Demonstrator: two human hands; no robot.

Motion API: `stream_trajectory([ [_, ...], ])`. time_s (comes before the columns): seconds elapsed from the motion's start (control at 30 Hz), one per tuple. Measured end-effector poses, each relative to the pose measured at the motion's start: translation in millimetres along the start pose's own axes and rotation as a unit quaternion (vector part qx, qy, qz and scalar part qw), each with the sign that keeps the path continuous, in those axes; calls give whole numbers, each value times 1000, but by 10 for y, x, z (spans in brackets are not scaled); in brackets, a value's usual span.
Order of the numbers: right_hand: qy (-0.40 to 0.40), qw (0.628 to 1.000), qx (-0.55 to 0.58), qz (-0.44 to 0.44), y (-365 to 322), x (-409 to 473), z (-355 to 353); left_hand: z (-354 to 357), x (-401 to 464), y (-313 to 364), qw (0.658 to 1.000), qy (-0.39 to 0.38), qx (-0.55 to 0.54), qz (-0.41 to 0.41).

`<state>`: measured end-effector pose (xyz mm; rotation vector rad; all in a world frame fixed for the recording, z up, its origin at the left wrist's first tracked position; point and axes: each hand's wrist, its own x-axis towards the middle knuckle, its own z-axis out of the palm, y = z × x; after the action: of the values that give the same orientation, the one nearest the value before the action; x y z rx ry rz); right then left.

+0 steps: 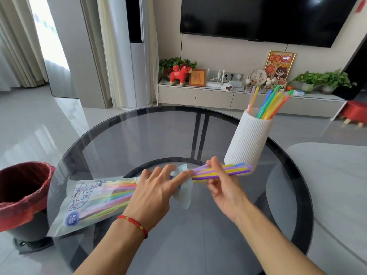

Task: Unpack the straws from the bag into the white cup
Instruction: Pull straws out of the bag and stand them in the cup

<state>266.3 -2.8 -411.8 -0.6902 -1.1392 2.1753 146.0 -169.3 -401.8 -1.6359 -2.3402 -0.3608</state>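
Left hand (156, 192) presses flat on the straw bag (95, 201); right hand (222, 182) pinches a protruding bundle of straws (234, 171): light, slippery, best gripped mid-bundle

Smooth coloured plastic straws (228, 171) are seen in a glossy clear printed plastic bag (89, 203), beside a matt ribbed white cup (248, 141) on a glossy smoked-glass table (158, 135).
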Motion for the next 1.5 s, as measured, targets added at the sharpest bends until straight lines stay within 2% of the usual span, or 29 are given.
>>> stream_trajectory([
  [0.1,39,997,-62,-4,111,-10,64,-5,-16,9,1000,9,-5,7],
  [0.23,42,995,-94,-10,129,-55,68,-18,-18,8,1000,13,-9,6],
  [0.3,72,992,-101,-32,78,-45,43,-13,-20,3,1000,13,-8,6],
  [0.4,126,989,-67,-46,-70,-10,-33,-12,-31,-46,1000,10,-11,2],
  [0.5,170,985,20,-5,-183,27,-163,-18,-39,-94,1000,10,-15,-11],
  [0.9,76,995,-5,59,50,-40,-45,-2,-53,-35,999,16,-34,35],
  [1.13,112,991,-49,-56,-69,-57,-124,22,-40,-106,997,23,-52,44],
  [1.2,94,990,-74,-81,-111,-65,-159,11,-34,-121,997,25,-60,42],
  [1.3,75,993,-74,-57,-74,-83,-146,3,-41,-108,997,28,-66,43],
  [1.5,139,983,-99,-74,43,-100,-101,9,-40,-88,995,48,-76,50],
])
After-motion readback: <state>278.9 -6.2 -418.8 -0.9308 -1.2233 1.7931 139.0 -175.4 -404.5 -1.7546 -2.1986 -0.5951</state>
